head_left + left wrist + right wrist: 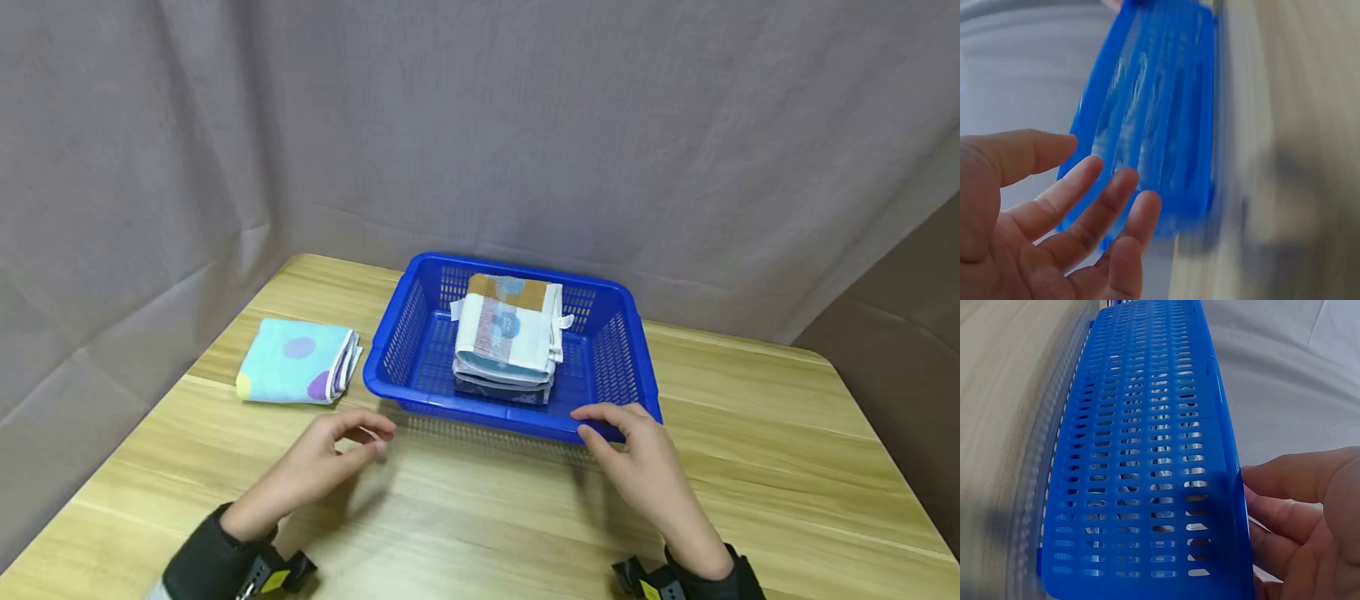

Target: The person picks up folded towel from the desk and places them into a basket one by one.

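Note:
A blue plastic basket (510,414) with slotted walls stands on the wooden table, a stack of folded cloths (502,329) inside it. At the basket's front right corner, my right hand (633,454) holds the rim, thumb on the near side and fingers over the edge; the right wrist view shows the thumb (1297,478) against the rim. My left hand (322,462) hovers over the table before the basket's front left corner, its fingers loosely bent around nothing. In the left wrist view the fingers (1088,215) are spread apart, with the basket behind them.
A folded light blue towel (296,362) with purple and yellow spots lies left of the basket. Bare wooden tabletop (772,433) extends to the right. A grey cloth backdrop (480,133) hangs close behind the table's back edge.

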`<action>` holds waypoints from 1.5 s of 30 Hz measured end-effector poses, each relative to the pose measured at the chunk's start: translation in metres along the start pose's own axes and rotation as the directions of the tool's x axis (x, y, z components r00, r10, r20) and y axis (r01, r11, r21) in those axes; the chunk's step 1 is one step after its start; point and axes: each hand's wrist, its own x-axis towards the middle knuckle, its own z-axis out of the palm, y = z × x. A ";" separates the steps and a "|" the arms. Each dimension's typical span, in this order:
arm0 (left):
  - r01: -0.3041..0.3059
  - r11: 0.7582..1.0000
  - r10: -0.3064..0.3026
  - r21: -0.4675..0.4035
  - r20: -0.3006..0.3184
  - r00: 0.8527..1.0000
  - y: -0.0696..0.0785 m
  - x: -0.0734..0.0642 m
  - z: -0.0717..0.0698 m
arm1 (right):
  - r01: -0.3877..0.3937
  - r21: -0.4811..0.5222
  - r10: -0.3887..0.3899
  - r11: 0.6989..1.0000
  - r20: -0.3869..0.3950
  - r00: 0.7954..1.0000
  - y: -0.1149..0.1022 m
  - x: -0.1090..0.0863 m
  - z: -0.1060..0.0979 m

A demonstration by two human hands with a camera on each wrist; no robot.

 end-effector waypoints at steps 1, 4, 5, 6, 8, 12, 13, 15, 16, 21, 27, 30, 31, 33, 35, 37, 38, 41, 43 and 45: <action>0.000 1.000 0.000 0.030 -0.018 1.000 -0.001 0.002 -0.008 | -0.004 0.001 0.004 1.000 0.003 1.000 0.000 0.000 0.000; 0.013 0.992 -0.005 0.124 -0.067 0.998 -0.003 0.009 -0.034 | -0.011 0.003 0.011 1.000 0.006 1.000 0.001 0.000 -0.002; 0.014 0.987 -0.002 0.158 -0.077 0.997 -0.005 0.012 -0.043 | -0.016 0.004 0.016 1.000 0.005 1.000 0.002 -0.001 -0.002; 0.018 0.982 -0.002 0.186 -0.085 0.996 -0.006 0.015 -0.051 | -0.018 0.003 0.018 1.000 0.004 1.000 0.002 -0.001 -0.003; 0.040 0.973 -0.017 0.228 -0.101 0.995 -0.011 0.021 -0.067 | -0.024 -0.001 0.024 1.000 -0.001 1.000 0.003 -0.002 -0.005; 0.109 0.955 -0.071 0.277 -0.145 0.987 -0.025 0.031 -0.094 | -0.015 -0.018 0.015 1.000 -0.017 1.000 0.004 -0.005 -0.007; 0.132 0.950 -0.089 0.283 -0.159 0.983 -0.029 0.033 -0.100 | -0.012 -0.021 0.012 1.000 -0.022 1.000 0.005 -0.005 -0.008; 0.173 0.939 -0.118 0.296 -0.196 0.974 -0.038 0.036 -0.110 | -0.008 -0.026 0.008 1.000 -0.028 1.000 0.005 -0.006 -0.008; 0.192 0.934 -0.129 0.301 -0.218 0.967 -0.041 0.037 -0.114 | -0.009 -0.027 0.008 1.000 -0.029 1.000 0.005 -0.006 -0.008; 0.269 0.919 -0.173 0.287 -0.318 0.932 -0.055 0.039 -0.126 | -0.010 -0.025 0.010 1.000 -0.030 1.000 0.005 -0.006 -0.007; 0.314 0.915 -0.215 0.253 -0.352 0.911 -0.065 0.041 -0.130 | -0.001 -0.014 0.000 1.000 -0.037 0.999 0.003 -0.005 -0.004; 0.351 0.904 -0.246 0.245 -0.373 0.895 -0.067 0.041 -0.133 | 0.002 -0.012 -0.002 1.000 -0.037 0.999 0.002 -0.004 -0.003; 0.363 0.899 -0.258 0.245 -0.374 0.891 -0.068 0.041 -0.134 | 0.003 -0.012 -0.003 1.000 -0.038 0.999 0.002 -0.003 -0.003; 0.391 0.874 -0.277 0.288 -0.366 0.888 -0.068 0.040 -0.139 | 0.007 -0.010 -0.007 1.000 -0.043 0.999 0.001 -0.002 -0.002; 0.403 0.840 -0.283 0.363 -0.340 0.897 -0.068 0.037 -0.145 | 0.008 -0.008 -0.009 1.000 -0.040 0.999 0.001 -0.002 -0.001; 0.395 0.804 -0.280 0.445 -0.302 0.911 -0.067 0.033 -0.152 | 0.013 -0.002 -0.013 1.000 -0.036 0.999 0.001 -0.001 0.000; 0.388 0.786 -0.280 0.481 -0.282 0.918 -0.067 0.032 -0.155 | 0.016 0.001 -0.016 1.000 -0.035 0.999 0.000 -0.001 0.000; 0.360 0.775 -0.287 0.520 -0.218 0.933 -0.066 0.028 -0.160 | 0.020 0.006 -0.020 1.000 -0.033 0.999 0.001 -0.001 0.001; 0.350 0.779 -0.294 0.520 -0.191 0.937 -0.067 0.028 -0.161 | 0.021 0.005 -0.021 1.000 -0.037 0.999 0.001 -0.001 0.001; 0.347 0.782 -0.299 0.517 -0.176 0.938 -0.068 0.029 -0.161 | 0.021 -0.002 -0.021 1.000 -0.037 0.999 0.002 -0.001 0.001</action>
